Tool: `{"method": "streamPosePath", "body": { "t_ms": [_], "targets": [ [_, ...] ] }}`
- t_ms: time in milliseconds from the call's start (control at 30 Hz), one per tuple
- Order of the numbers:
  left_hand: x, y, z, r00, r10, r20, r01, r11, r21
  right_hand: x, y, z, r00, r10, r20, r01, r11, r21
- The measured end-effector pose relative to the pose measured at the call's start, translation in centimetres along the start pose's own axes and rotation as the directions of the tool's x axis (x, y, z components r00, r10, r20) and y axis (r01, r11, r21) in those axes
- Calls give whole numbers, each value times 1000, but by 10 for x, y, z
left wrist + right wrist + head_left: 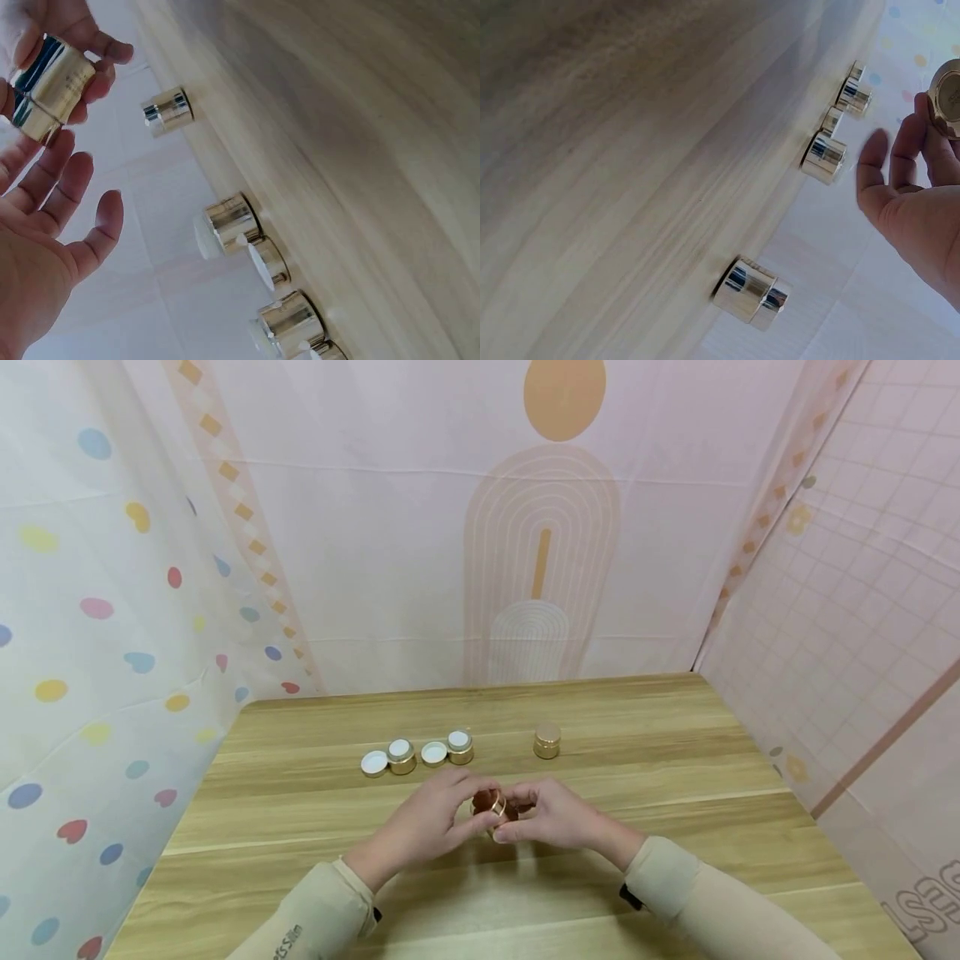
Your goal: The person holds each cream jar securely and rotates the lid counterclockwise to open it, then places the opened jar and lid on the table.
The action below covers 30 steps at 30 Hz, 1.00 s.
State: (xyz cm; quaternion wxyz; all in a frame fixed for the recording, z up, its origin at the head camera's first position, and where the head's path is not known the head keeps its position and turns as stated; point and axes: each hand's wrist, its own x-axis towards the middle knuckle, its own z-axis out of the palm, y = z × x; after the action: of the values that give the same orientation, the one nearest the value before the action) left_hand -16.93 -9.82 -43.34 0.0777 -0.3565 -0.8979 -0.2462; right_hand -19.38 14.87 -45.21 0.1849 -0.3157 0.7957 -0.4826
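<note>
A small shiny gold jar [489,803] is held between both hands above the near middle of the table, its seam showing in the left wrist view. My left hand [431,814] pinches it from the left with thumb and fingertips. From the other side my right hand [555,814] grips the same jar [56,90] by its wall. One flat round end of the jar [949,97] faces the right wrist view, partly cut off by the frame. Whether the lid is turned loose cannot be seen.
Beyond the hands, two gold jars [402,758] [461,748] stand with white tops showing, each beside a lid [374,763] [434,753] lying white side up. A closed gold jar [547,742] stands at the right on the wooden table [675,827]. Patterned cloth [375,568] hangs behind.
</note>
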Motion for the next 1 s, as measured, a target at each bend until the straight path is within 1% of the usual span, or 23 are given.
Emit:
{"method": "streamPosePath", "body": {
  "t_ms": [200,333,433,633,867,1000],
  "targets": [
    [2,-1,5,999,34,0,-34,999,26,4,-1,0,999,-26,-23,25,998,-62],
    [3,-2,8,997,69,-15,-68,995,72,5,-1,-1,998,-38,-41,35,996,-82],
    [3,-3,9,997,73,-21,-71,993,98,5,-2,-1,998,-44,-49,39,995,-96],
    [3,-2,13,998,64,-26,-60,992,115,3,-5,0,996,-55,-72,44,988,-149],
    [2,-1,18,992,95,-79,-82,984,161,5,-6,4,985,-130,-112,101,966,-237],
    [1,-1,22,993,76,-88,-59,983,175,5,-7,7,977,-164,-139,120,952,-283]
  ]
}}
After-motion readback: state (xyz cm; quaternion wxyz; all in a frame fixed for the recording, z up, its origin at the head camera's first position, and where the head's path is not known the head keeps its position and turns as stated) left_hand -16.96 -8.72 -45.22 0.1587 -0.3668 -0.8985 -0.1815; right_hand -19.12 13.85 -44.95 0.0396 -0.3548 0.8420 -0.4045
